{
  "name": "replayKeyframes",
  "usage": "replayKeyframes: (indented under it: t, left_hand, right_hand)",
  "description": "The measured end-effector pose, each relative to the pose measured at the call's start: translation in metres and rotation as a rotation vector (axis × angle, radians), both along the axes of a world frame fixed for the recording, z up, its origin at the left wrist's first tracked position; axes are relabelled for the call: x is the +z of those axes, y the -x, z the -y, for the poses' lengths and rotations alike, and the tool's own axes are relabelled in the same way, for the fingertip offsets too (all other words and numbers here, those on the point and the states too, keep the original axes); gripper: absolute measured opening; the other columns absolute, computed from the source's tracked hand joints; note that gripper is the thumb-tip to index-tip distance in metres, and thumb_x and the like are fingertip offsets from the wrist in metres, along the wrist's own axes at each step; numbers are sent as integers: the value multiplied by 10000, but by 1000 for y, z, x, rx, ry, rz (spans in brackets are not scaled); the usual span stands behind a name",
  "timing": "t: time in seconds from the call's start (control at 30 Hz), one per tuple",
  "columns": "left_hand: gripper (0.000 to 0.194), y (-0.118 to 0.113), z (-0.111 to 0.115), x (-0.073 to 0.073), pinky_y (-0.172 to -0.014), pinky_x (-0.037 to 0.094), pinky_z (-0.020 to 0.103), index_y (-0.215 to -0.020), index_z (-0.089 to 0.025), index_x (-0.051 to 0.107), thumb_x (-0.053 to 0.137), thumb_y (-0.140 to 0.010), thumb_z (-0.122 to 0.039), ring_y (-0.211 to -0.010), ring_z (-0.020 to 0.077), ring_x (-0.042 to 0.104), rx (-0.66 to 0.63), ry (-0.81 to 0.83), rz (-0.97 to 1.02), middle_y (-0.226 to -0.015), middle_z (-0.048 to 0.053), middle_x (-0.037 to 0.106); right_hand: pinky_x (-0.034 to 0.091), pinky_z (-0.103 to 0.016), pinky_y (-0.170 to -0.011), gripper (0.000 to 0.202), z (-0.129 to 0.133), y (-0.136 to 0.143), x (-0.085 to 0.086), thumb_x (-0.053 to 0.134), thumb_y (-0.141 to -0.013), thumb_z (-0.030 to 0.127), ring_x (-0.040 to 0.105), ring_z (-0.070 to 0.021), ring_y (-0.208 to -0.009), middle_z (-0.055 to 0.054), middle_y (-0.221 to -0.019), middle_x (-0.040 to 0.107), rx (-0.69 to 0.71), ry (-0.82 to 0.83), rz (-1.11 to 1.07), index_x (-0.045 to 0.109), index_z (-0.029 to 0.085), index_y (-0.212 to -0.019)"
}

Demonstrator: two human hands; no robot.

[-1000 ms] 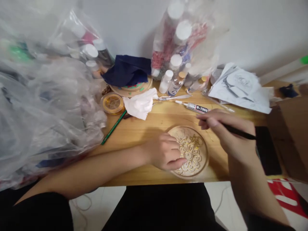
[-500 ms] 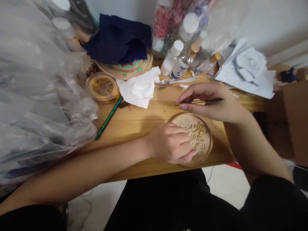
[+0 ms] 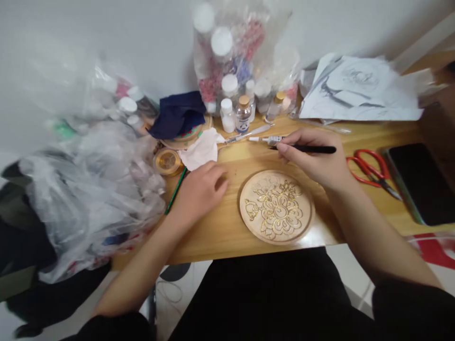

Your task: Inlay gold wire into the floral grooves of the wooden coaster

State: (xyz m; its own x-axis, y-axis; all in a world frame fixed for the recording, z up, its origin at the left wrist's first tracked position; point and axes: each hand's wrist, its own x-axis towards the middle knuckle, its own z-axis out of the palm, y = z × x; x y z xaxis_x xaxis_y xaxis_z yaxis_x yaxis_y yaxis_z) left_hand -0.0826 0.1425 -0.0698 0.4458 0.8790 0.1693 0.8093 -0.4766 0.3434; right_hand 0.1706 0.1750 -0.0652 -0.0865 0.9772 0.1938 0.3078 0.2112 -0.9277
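My right hand (image 3: 314,154) is closed on black tweezers (image 3: 316,149), above the table behind the disc. Just past its fingertips is a small tube with a white tip (image 3: 273,140); I cannot tell if they touch. My left hand (image 3: 204,189) is over the table left of the disc, fingers curled together and tips partly hidden; what they hold, if anything, does not show. Between the hands lies a round wooden disc (image 3: 250,225), bearing a flower design in gold wire (image 3: 280,213). A green pencil (image 3: 175,192) lies partly beneath my left hand.
A spool of gold wire (image 3: 168,162), crumpled tissue (image 3: 202,149) and dark blue cloth (image 3: 183,113) sit at the back left. Small bottles (image 3: 243,113) stand behind. Red-handled scissors (image 3: 373,170) and a phone (image 3: 423,182) are at right. Plastic bags (image 3: 106,175) crowd the left.
My left hand has come off the disc and moved left, uncovering the design. My right hand stays on the tweezers, now near the tube. The view has shifted, bringing the scissors and phone into sight.
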Motion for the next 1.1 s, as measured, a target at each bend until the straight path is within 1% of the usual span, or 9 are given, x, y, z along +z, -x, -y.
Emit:
replayKeyframes:
  t: [0.1, 0.2, 0.4, 0.5, 0.63, 0.8, 0.93, 1.0, 1.1]
  left_hand:
    - [88, -5, 6, -8, -815, 526, 335, -944, -168, 649, 611, -868, -191, -935, 212, 647, 5, 3, -52, -996, 56, 688]
    - [95, -13, 7, -11, -846, 529, 345, -952, -168, 660, 610, -890, -221, -948, 209, 633, -14, -13, -89, -997, 60, 682]
    - [140, -22, 0, -15, -843, 521, 362, -952, -169, 663, 534, -935, -220, -921, 210, 616, -12, -30, -143, -975, 74, 664]
    - [185, -23, -2, -18, -818, 516, 366, -919, -163, 667, 498, -951, -233, -897, 217, 604, -15, -35, -142, -935, 81, 650]
    - [204, -21, -4, -21, -793, 503, 370, -891, -170, 665, 484, -952, -242, -874, 223, 588, -4, -30, -105, -906, 80, 631]
    - [171, -20, -6, -22, -821, 477, 379, -852, -168, 639, 499, -934, -222, -891, 227, 571, 23, 33, 5, -900, 81, 619]
    - [124, -25, -7, -18, -836, 468, 356, -825, -176, 599, 510, -907, -202, -891, 200, 568, 65, 124, 166, -893, 59, 608]
    - [121, -29, -8, -15, -781, 478, 312, -819, -178, 579, 502, -903, -218, -842, 169, 571, 96, 182, 276, -872, 41, 602]
    - [164, -37, -13, -11, -661, 475, 254, -800, -176, 564, 503, -901, -290, -712, 130, 561, 120, 304, 444, -783, 11, 595]
  right_hand:
    - [447, -248, -509, 113, -1, -3, 0, 716, -773, 242, 571, -100, -509, 7, -590, 655, -40, 28, -84, 684, 186, -680]
    - [443, -249, -505, 128, 0, -6, 1, 713, -780, 247, 564, -99, -506, 6, -589, 657, -52, 38, -128, 678, 192, -670]
    - [424, -248, -496, 133, 3, -7, 5, 711, -782, 243, 545, -95, -500, 7, -592, 653, -64, 27, -150, 677, 186, -667]
    - [415, -246, -488, 143, 4, -8, 8, 711, -784, 266, 531, -94, -504, 8, -589, 647, -50, -3, -140, 679, 185, -670]
    - [421, -245, -497, 161, 5, -9, 10, 700, -790, 280, 540, -98, -519, 6, -597, 649, -29, 2, -136, 668, 184, -665]
    - [443, -258, -544, 121, 4, -8, 8, 694, -781, 245, 554, -109, -550, 14, -606, 647, -20, -19, -140, 673, 191, -675]
    - [442, -257, -560, 137, 5, -8, 7, 688, -800, 255, 554, -107, -560, 13, -617, 646, -1, -33, -127, 663, 188, -684]
    - [448, -254, -574, 188, 6, -9, 7, 646, -851, 301, 564, -107, -575, 5, -641, 653, 39, -42, -113, 660, 180, -708]
    - [467, -267, -629, 247, 7, -10, 5, 551, -926, 341, 609, -130, -666, -26, -733, 691, 182, -119, 1, 678, 176, -793]
